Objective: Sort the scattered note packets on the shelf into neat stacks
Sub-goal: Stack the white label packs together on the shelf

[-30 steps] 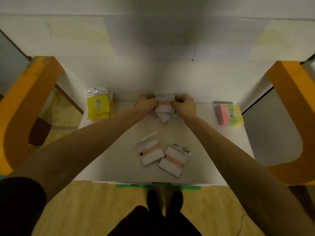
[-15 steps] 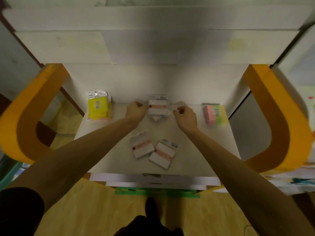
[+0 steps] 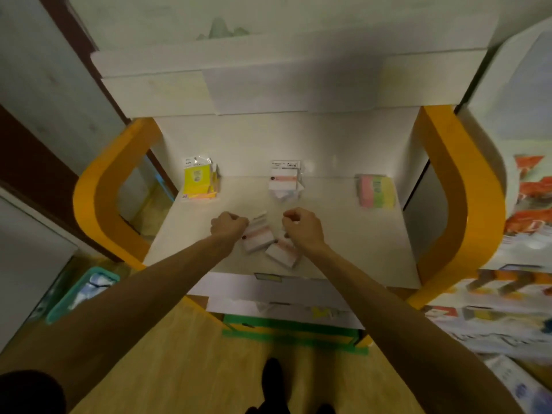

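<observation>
We take this for a stationery shop. A white display shelf [image 3: 343,234] with orange side frames [image 3: 466,186] carries sealed packets of sticky notes [image 3: 197,182] in small stacks, a price label strip [image 3: 267,277] runs along its front edge, and more packaged goods [image 3: 507,297] fill a neighbouring display on our right.

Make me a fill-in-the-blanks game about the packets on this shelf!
1. The packets at the shelf's back left corner are mostly ____.
2. Near the front edge, between the left hand and right hand, lie ____ loose white packets.
3. The white stack stands at the back, in the ____ of the shelf.

Missing words: yellow; two; middle
</observation>
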